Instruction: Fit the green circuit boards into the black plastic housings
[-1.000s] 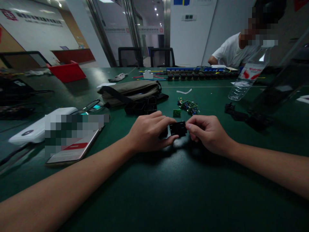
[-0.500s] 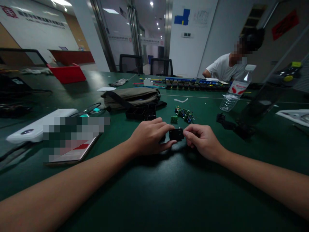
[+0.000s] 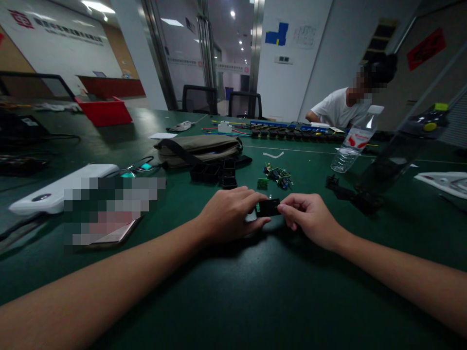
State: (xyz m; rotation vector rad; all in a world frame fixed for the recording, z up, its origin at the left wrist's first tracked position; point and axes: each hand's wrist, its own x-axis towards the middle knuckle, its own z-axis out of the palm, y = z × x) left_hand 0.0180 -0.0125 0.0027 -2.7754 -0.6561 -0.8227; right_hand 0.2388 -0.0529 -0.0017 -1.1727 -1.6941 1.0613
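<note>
A small black plastic case (image 3: 269,208) is held just above the green table, with a bit of green showing at its left end. My left hand (image 3: 233,214) grips that end between thumb and fingers. At the opposite end, my right hand (image 3: 306,216) pinches the case's edge with thumb and forefinger, its other fingers curled. Just beyond the hands lies a small green circuit board (image 3: 262,183) beside a pile of circuit boards (image 3: 279,176) with components. Several open black boxes (image 3: 206,173) stand behind my left hand.
A grey-brown bag (image 3: 200,148) lies behind the boxes. To the left are a white device (image 3: 65,189), glasses (image 3: 140,166) and a phone (image 3: 120,233). A plastic bottle (image 3: 353,141) and a dark tumbler (image 3: 397,150) stand right. Across the table sits a person (image 3: 333,107).
The black case has turned between my hands: a smoother face and a green bit at its left end now show. Both hands keep their hold, and the view has shifted slightly.
</note>
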